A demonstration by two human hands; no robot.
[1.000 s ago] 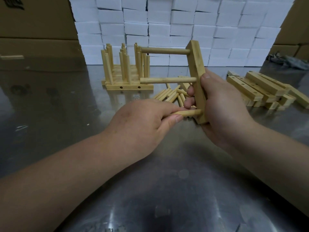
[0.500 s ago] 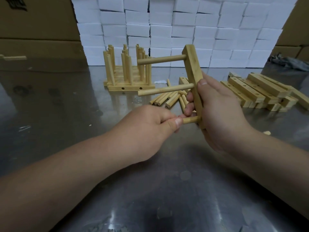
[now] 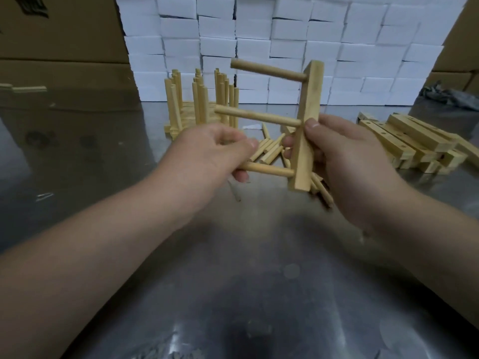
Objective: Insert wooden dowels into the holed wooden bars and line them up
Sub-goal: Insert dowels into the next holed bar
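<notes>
- At the far left, brown cardboard boxes (image 3: 59, 35) stand behind the tabletop (image 3: 77, 164), a shiny metal surface. A small strip of wood (image 3: 23, 88) lies on a ledge of those boxes.
- Left of centre, at the back of the tabletop, the finished group (image 3: 202, 99) stands: bars laid side by side with their dowels pointing up in rows.
- The left hand (image 3: 207, 154) has its fingers (image 3: 241, 176) curled round the free end of the lowest dowel (image 3: 269, 171), grasping it. The other end of that dowel sits in the bottom hole of the held bar.
- Loose dowels (image 3: 269, 151) lie in a heap on the tabletop between and behind the two hands, partly hidden by them.
- The middle dowel (image 3: 256, 115) and top dowel (image 3: 267, 71) stick out leftward from the same bar, roughly parallel to the lowest one, with their free ends in the air.
- The held bar (image 3: 309, 99) is nearly upright, slightly tilted and raised above the tabletop.
- The right hand (image 3: 344, 161) grips this bar about midway, thumb pressed on the near face and fingers wrapped behind.
- A wall of white boxes (image 3: 285, 47) fills the background.
- On the right, a stack of bare holed bars (image 3: 414, 141) rests on the tabletop.
- A dark crumpled thing (image 3: 445, 95) lies at the far right edge.
</notes>
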